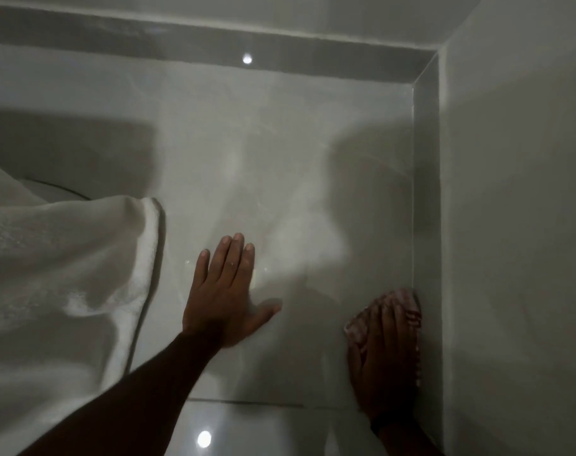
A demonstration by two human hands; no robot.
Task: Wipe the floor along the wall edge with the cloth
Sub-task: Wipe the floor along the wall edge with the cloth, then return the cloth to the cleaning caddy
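The glossy tiled floor (280,159) met the wall (517,225) just right of the right hand (383,353), which pressed flat on the cloth (408,311); the left hand (227,291) lay open, fingers spread, well apart.

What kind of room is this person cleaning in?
Probably a bedroom corner in a home. Glossy floor tiles meet a tiled skirting below plain walls, and white bedding hangs at the left. The right hand presses a cloth there.
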